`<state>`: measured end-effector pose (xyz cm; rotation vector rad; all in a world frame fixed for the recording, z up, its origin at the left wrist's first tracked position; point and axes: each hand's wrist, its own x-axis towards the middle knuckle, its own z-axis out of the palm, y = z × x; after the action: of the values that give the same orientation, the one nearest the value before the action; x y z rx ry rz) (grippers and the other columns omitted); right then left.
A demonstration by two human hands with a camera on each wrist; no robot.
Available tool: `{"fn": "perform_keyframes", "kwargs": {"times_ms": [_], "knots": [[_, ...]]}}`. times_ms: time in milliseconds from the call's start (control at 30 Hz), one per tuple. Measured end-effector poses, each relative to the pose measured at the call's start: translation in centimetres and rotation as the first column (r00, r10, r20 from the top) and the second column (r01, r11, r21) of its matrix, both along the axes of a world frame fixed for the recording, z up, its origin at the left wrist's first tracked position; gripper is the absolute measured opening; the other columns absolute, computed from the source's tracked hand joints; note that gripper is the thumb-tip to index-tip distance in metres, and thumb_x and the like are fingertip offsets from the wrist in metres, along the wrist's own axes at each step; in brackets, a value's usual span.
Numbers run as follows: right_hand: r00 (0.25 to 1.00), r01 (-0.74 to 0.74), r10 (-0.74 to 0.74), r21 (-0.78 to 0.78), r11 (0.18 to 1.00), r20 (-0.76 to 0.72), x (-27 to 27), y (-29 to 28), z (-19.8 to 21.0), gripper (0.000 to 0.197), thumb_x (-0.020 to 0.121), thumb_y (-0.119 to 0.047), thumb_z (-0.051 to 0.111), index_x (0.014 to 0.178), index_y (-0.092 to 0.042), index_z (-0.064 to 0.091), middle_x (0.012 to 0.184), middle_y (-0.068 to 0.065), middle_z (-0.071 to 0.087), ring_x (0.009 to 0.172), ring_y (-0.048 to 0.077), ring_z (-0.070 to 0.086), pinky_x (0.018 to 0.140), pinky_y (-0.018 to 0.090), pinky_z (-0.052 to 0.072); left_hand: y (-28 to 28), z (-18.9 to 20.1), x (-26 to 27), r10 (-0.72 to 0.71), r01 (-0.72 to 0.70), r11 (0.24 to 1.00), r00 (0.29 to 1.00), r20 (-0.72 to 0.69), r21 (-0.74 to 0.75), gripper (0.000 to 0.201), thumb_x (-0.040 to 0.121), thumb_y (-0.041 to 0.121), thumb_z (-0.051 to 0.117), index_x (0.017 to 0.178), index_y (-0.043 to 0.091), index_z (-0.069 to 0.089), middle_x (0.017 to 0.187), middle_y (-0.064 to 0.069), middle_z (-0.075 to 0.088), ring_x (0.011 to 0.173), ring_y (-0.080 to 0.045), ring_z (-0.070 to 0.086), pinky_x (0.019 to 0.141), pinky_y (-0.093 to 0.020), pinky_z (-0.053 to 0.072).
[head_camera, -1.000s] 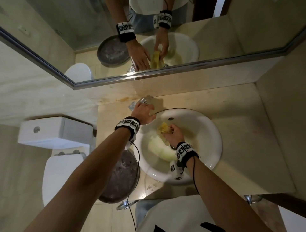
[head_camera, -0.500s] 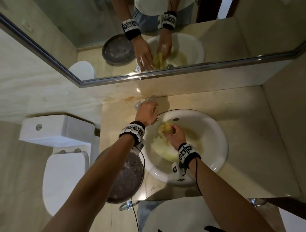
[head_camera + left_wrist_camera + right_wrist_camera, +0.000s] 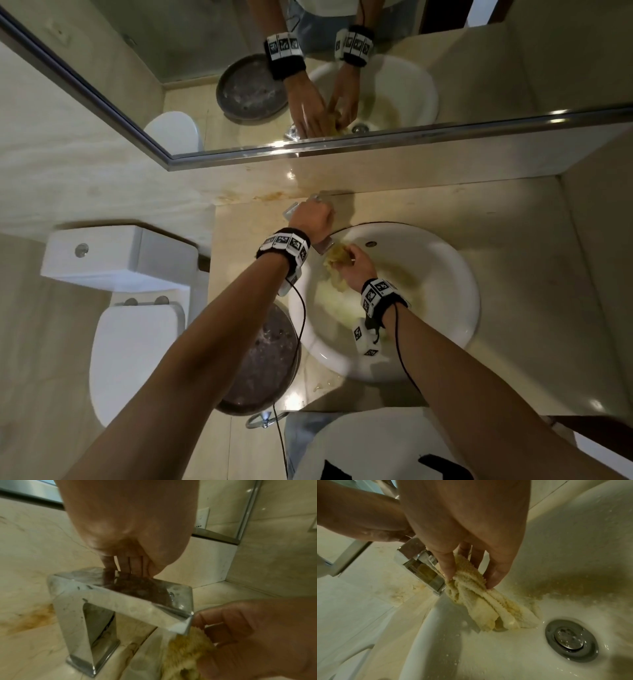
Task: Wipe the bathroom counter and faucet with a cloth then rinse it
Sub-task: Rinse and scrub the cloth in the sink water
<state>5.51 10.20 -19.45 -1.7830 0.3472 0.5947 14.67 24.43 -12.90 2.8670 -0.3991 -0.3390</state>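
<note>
Cloth [image 3: 481,599] hangs bunched under the faucet [image 3: 120,599] spout, over the sink [image 3: 445,308], pinched by the right hand [image 3: 471,534]. Left hand [image 3: 130,524] fingers press the faucet's top. A toilet [image 3: 133,342] and dark round tray [image 3: 263,359] sit left.

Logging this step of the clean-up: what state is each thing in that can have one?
Faucet: water runs from the spout; left hand on its top.
Cloth: bunched, wet, under the spout, pinched by the right hand.
Sink: wet, yellowish water inside.
Drain: plug looks raised; hard to tell.
Toilet: lid down.
</note>
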Motion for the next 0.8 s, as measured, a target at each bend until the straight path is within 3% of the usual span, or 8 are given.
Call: {"fn": "perform_keyframes", "kwargs": {"times_ms": [100, 267, 367, 467, 567, 633, 733, 800], "knots": [[0.999, -0.048, 0.049, -0.052, 0.997, 0.02, 0.5, 0.0, -0.6, 0.016, 0.087, -0.017, 0.071, 0.099, -0.015, 0.06, 0.1, 0.001, 0.067, 0.092, 0.022, 0.062, 0.081, 0.03, 0.049, 0.0, -0.3, 1.1, 0.02, -0.021, 0.999, 0.999, -0.033, -0.035, 0.029, 0.1, 0.018, 0.043, 0.094, 0.006, 0.069, 0.091, -0.014, 0.069, 0.083, -0.033, 0.063, 0.064, -0.034, 0.041], [0.995, -0.102, 0.103, -0.107, 0.989, 0.005, 0.4, -0.3, -1.9, 0.019, 0.087, -0.024, 0.072, 0.1, -0.019, 0.059, 0.1, -0.001, 0.066, 0.091, 0.02, 0.061, 0.084, 0.033, 0.051, 0.4, -0.9, 0.6, 0.053, -0.056, 0.997, 0.997, -0.056, -0.054, 0.03, 0.098, 0.018, 0.043, 0.115, 0.012, 0.067, 0.115, -0.014, 0.066, 0.097, -0.035, 0.063, 0.079, -0.038, 0.046], [0.994, -0.112, 0.11, -0.148, 0.983, -0.019, 0.1, -0.7, -2.9, 0.019, 0.086, -0.024, 0.073, 0.096, -0.021, 0.057, 0.098, -0.002, 0.063, 0.089, 0.019, 0.058, 0.079, 0.03, 0.046, 0.1, -0.7, -2.2, 0.068, -0.055, 0.991, 0.992, 0.106, -0.123, 0.032, 0.092, 0.01, 0.047, 0.119, 0.011, 0.066, 0.121, -0.008, 0.065, 0.109, -0.027, 0.059, 0.094, -0.04, 0.046], [0.982, -0.172, 0.144, -0.254, 0.952, -0.125, 0.2, -1.2, -4.3, 0.031, 0.081, -0.024, 0.077, 0.104, -0.017, 0.057, 0.105, 0.002, 0.06, 0.099, 0.024, 0.059, 0.084, 0.034, 0.049, -0.8, -0.2, -7.0, 0.149, -0.086, 0.962, 0.961, 0.233, -0.257, 0.023, 0.093, 0.008, 0.048, 0.11, 0.01, 0.062, 0.103, -0.004, 0.063, 0.09, -0.016, 0.054, 0.079, -0.029, 0.048], [0.94, -0.268, 0.181, -0.299, 0.916, -0.29, 0.8, -2.1, -5.2, 0.07, 0.075, -0.024, 0.084, 0.133, -0.007, 0.049, 0.124, 0.01, 0.059, 0.108, 0.029, 0.062, 0.079, 0.033, 0.05, -0.7, -1.4, -11.9, 0.128, -0.094, 0.949, 0.987, 0.094, -0.301, 0.02, 0.1, 0.017, 0.042, 0.11, 0.014, 0.059, 0.096, -0.003, 0.065, 0.075, -0.016, 0.057, 0.064, -0.025, 0.044], [0.915, -0.307, 0.201, -0.279, 0.91, -0.35, 1.0, -2.6, -5.2, 0.064, 0.077, -0.023, 0.08, 0.131, -0.006, 0.048, 0.121, 0.013, 0.059, 0.096, 0.026, 0.061, 0.067, 0.029, 0.047, 0.1, -3.0, -14.1, 0.111, -0.114, 0.963, 0.993, -0.025, -0.243, 0.022, 0.098, 0.022, 0.043, 0.114, 0.018, 0.057, 0.099, -0.006, 0.069, 0.074, -0.026, 0.064, 0.061, -0.031, 0.05], [0.896, -0.341, 0.241, -0.233, 0.911, -0.373, 0.8, -3.0, -5.2, 0.044, 0.083, -0.02, 0.07, 0.115, -0.022, 0.04, 0.099, 0.003, 0.053, 0.079, 0.019, 0.054, 0.056, 0.026, 0.04, 0.7, -4.7, -15.4, 0.169, -0.203, 0.97, 0.959, -0.229, -0.134, 0.029, 0.095, 0.021, 0.046, 0.124, 0.023, 0.053, 0.111, -0.005, 0.068, 0.09, -0.03, 0.066, 0.071, -0.036, 0.052], [0.906, -0.335, 0.281, -0.131, 0.933, -0.316, 0.6, -3.0, -4.7, 0.038, 0.085, -0.021, 0.071, 0.118, -0.02, 0.052, 0.101, 0.003, 0.058, 0.083, 0.02, 0.059, 0.057, 0.026, 0.044, 0.4, -5.4, -15.1, 0.196, -0.244, 0.964, 0.919, -0.342, -0.103, 0.039, 0.095, 0.021, 0.05, 0.133, 0.017, 0.046, 0.122, -0.008, 0.063, 0.102, -0.032, 0.062, 0.079, -0.038, 0.05]]}}
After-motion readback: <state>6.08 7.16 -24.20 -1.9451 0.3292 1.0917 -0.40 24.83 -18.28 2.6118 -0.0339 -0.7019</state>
